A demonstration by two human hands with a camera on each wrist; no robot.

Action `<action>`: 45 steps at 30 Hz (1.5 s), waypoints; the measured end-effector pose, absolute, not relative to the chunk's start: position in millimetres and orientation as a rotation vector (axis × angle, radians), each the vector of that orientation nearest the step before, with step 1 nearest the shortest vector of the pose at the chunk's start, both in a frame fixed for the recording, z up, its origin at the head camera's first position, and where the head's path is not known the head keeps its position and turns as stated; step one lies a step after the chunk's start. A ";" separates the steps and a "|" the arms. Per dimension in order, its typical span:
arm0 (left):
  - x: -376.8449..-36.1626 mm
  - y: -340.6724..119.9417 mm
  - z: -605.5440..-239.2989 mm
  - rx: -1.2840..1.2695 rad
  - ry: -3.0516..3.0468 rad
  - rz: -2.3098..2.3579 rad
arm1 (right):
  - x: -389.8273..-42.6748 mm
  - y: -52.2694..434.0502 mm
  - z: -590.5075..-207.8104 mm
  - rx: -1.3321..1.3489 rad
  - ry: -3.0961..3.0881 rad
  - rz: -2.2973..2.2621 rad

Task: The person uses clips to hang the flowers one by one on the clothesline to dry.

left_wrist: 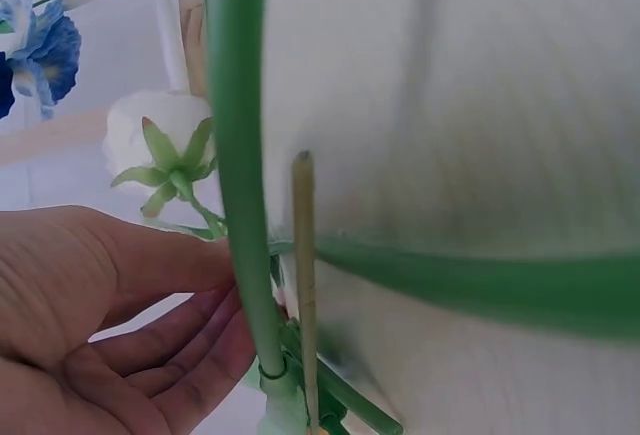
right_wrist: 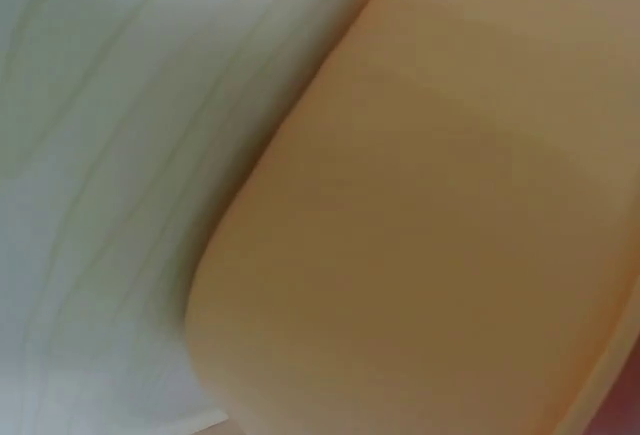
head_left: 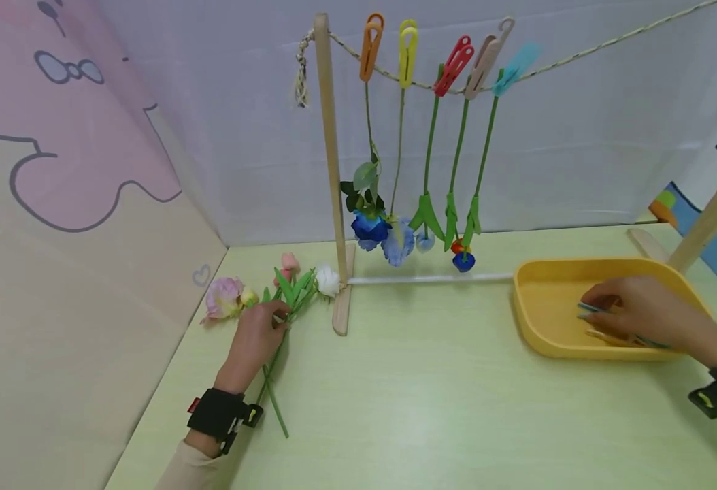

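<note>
Left hand (head_left: 259,338) grips the flower stems (head_left: 275,388); right hand (head_left: 630,314) pinches a clip (head_left: 591,309) in the yellow tray (head_left: 532,320): hasty lifting could scatter the loose stems.

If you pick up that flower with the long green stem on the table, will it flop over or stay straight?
Probably mostly straight: the green stem lies in a straight line under the left hand, and the hanging flowers keep straight stems too. It looks light, likely plastic. The leaves may bend or wobble a little.
</note>
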State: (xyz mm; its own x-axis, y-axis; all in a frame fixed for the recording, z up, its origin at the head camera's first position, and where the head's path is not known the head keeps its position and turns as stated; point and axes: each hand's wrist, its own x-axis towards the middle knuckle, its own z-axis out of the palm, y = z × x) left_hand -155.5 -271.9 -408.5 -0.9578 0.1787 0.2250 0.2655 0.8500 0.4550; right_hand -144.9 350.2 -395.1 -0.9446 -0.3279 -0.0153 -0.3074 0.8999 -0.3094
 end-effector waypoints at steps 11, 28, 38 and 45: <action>-157.5 -273.8 -400.6 -0.220 -2.812 -0.714 | -146.3 340.6 -390.8 -0.560 2.987 -0.534; -153.4 -284.0 -398.5 -0.277 -2.831 -0.708 | -145.9 340.9 -394.1 -0.598 2.999 -0.558; -149.1 -279.9 -398.9 -0.424 -2.995 -0.697 | -147.4 334.2 -393.9 -0.618 2.984 -0.537; -154.9 -266.5 -400.4 -0.621 -3.042 -0.722 | -147.1 334.8 -395.7 -0.654 3.022 -0.538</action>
State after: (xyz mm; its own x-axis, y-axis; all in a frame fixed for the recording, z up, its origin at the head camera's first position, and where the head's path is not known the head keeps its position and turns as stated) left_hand -154.9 -266.5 -400.4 -0.9231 0.3821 0.0442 0.3611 0.8215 0.4413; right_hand -147.1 334.8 -395.7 -0.9132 -0.4019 0.0683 -0.4007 0.8543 -0.3309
